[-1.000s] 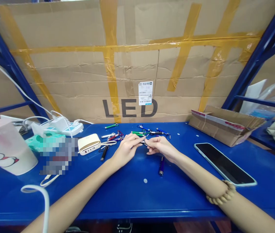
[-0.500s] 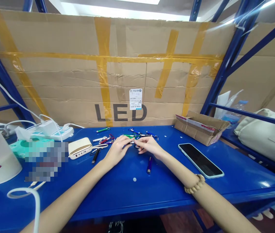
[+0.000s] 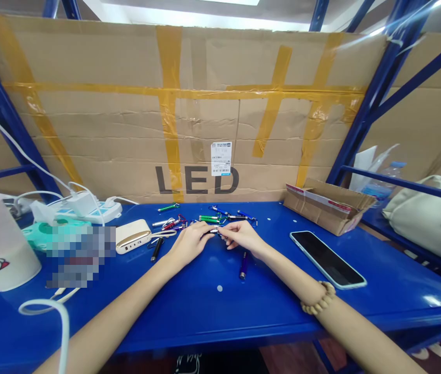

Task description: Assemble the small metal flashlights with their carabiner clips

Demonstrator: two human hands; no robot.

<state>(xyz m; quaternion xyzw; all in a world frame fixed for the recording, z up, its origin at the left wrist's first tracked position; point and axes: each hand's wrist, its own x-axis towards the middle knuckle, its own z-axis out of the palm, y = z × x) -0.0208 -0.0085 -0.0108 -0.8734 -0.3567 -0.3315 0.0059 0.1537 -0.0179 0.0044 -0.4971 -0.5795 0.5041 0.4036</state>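
My left hand (image 3: pixel 189 243) and my right hand (image 3: pixel 242 236) meet over the blue table, fingertips pinched on a small dark keychain flashlight (image 3: pixel 214 231) with a silvery end. Most of it is hidden by my fingers. Behind my hands lies a loose group of similar keychain flashlights with clips, among them a green flashlight (image 3: pixel 208 218), a blue flashlight (image 3: pixel 245 214) and a red flashlight (image 3: pixel 171 224). Another green flashlight (image 3: pixel 169 208) rests farther back. Closer to me, a purple-blue flashlight (image 3: pixel 243 266) lies below my right hand, and a black flashlight (image 3: pixel 157 250) left of my left hand.
A white power bank (image 3: pixel 132 236), a power strip (image 3: pixel 103 212), a teal packet (image 3: pixel 54 235) and a white cup (image 3: pixel 4 254) crowd the left. At right are a phone (image 3: pixel 327 258) and an open cardboard box (image 3: pixel 327 205). A large cardboard sheet (image 3: pixel 127 135) stands behind.
The whole view has shifted slightly, with things appearing a little farther right. Both hands stay together on the small flashlight, with only slight finger movement.
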